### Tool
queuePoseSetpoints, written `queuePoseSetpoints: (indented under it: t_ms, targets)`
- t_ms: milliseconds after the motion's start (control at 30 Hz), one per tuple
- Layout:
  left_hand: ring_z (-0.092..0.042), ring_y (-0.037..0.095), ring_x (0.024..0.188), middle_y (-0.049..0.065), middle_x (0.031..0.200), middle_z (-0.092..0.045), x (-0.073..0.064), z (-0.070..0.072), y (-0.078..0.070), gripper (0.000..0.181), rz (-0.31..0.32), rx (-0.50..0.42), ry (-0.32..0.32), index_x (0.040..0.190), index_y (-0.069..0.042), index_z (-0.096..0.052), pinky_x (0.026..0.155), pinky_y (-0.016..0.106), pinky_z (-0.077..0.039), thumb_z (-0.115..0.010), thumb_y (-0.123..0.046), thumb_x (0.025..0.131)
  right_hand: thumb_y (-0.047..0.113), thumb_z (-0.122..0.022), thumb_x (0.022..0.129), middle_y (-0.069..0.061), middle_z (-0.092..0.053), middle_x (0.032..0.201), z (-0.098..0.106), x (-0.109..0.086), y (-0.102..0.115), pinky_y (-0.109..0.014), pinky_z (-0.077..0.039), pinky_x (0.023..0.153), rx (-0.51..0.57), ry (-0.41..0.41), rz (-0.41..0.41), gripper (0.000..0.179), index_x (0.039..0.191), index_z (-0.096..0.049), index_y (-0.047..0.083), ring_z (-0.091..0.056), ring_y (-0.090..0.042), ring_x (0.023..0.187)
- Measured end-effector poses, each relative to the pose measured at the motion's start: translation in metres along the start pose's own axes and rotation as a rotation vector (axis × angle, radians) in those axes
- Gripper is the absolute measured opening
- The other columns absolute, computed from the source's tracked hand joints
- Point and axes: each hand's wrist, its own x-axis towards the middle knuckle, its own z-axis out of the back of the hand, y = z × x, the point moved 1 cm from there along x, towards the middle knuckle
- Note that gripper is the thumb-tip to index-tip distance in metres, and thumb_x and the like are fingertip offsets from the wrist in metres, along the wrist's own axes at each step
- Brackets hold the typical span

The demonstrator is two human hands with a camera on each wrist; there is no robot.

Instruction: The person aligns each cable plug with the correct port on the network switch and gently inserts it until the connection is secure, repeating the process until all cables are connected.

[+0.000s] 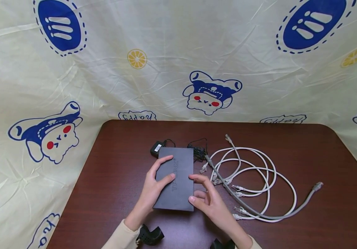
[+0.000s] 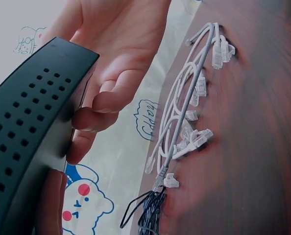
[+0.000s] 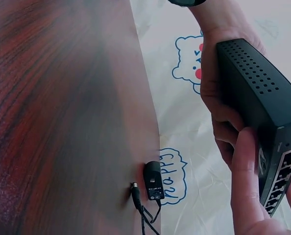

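Note:
A dark, box-shaped network switch [image 1: 180, 185] with raised TP-LINK lettering is held up over the table, its top face towards the head camera. My left hand [image 1: 153, 186] grips its left side, thumb and index finger on the top face and the other fingers hidden beneath. At the right edge, my right hand [image 1: 211, 204] pinches the switch between fingers and thumb. Vent holes dot one side of the switch [image 2: 20, 132] in the left wrist view. In the right wrist view a row of ports shows along its end, close to my right hand's fingers [image 3: 247, 171].
Right of the switch, white network cables [image 1: 272, 169] lie coiled with a grey cable [image 1: 259, 214] across them. A black power adapter [image 1: 156, 148] and its bundled black cord [image 1: 199, 154] lie behind the switch. A patterned sheet [image 1: 166, 86] hangs beyond the brown table [image 1: 119, 166].

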Motion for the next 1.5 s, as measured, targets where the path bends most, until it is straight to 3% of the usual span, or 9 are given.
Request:
queuePoseSetpoints:
  t_ms: [367, 567, 767, 867, 1133, 1500]
  targets:
    - [-0.047, 0.026, 0.109, 0.008, 0.129, -0.05, -0.002, 0.01, 0.002, 0.048, 0.017, -0.01, -0.028, 0.132, -0.024, -0.056, 0.091, 0.04, -0.037, -0.069, -0.011, 0.087, -0.005, -0.054, 0.093, -0.026, -0.041, 0.128, 0.003, 0.004, -0.004, -0.033, -0.052, 0.073, -0.065, -0.004, 0.0, 0.048, 0.137, -0.038, 0.001, -0.063, -0.018, 0.086]
    - [-0.047, 0.027, 0.108, 0.009, 0.127, -0.05, -0.004, 0.015, 0.003, 0.049, 0.019, -0.008, -0.042, 0.132, -0.024, -0.056, 0.088, 0.041, -0.038, -0.068, -0.01, 0.086, -0.007, -0.049, 0.095, -0.029, -0.044, 0.121, 0.006, 0.006, -0.006, -0.043, -0.053, 0.071, -0.021, 0.022, 0.04, 0.046, 0.138, -0.034, -0.003, -0.064, -0.022, 0.083]
    - [-0.046, 0.027, 0.108, 0.009, 0.127, -0.05, -0.005, 0.021, 0.005, 0.049, 0.017, 0.015, -0.053, 0.131, -0.025, -0.057, 0.088, 0.041, -0.037, -0.069, -0.01, 0.086, -0.007, -0.047, 0.095, -0.028, -0.047, 0.117, 0.009, 0.009, -0.011, -0.043, -0.053, 0.067, -0.067, -0.001, 0.058, 0.044, 0.138, -0.038, 0.003, -0.064, -0.032, 0.081]
    - [-0.046, 0.027, 0.109, 0.008, 0.129, -0.05, -0.005, 0.024, 0.006, 0.049, 0.019, 0.02, -0.058, 0.131, -0.024, -0.057, 0.09, 0.042, -0.036, -0.069, -0.01, 0.086, -0.007, -0.047, 0.095, -0.031, -0.047, 0.116, 0.01, 0.011, -0.014, -0.043, -0.053, 0.067, -0.081, -0.015, 0.056, 0.043, 0.137, -0.037, -0.002, -0.065, -0.03, 0.08]
    - [-0.045, 0.025, 0.112, 0.007, 0.132, -0.048, -0.008, 0.032, 0.009, 0.049, 0.032, 0.056, -0.084, 0.131, -0.023, -0.057, 0.092, 0.042, -0.034, -0.069, -0.01, 0.086, -0.004, -0.05, 0.096, -0.037, -0.045, 0.117, 0.016, 0.016, -0.027, -0.044, -0.053, 0.067, -0.097, -0.062, -0.014, 0.043, 0.136, -0.037, -0.004, -0.065, -0.031, 0.08]
    - [-0.044, 0.025, 0.11, 0.008, 0.131, -0.048, -0.011, 0.036, 0.011, 0.048, 0.061, 0.05, -0.088, 0.132, -0.023, -0.057, 0.088, 0.04, -0.036, -0.068, -0.01, 0.087, 0.002, -0.051, 0.096, -0.037, -0.043, 0.123, 0.021, 0.027, -0.041, -0.046, -0.053, 0.073, 0.009, -0.117, -0.189, 0.046, 0.138, -0.035, -0.006, -0.064, -0.022, 0.083]
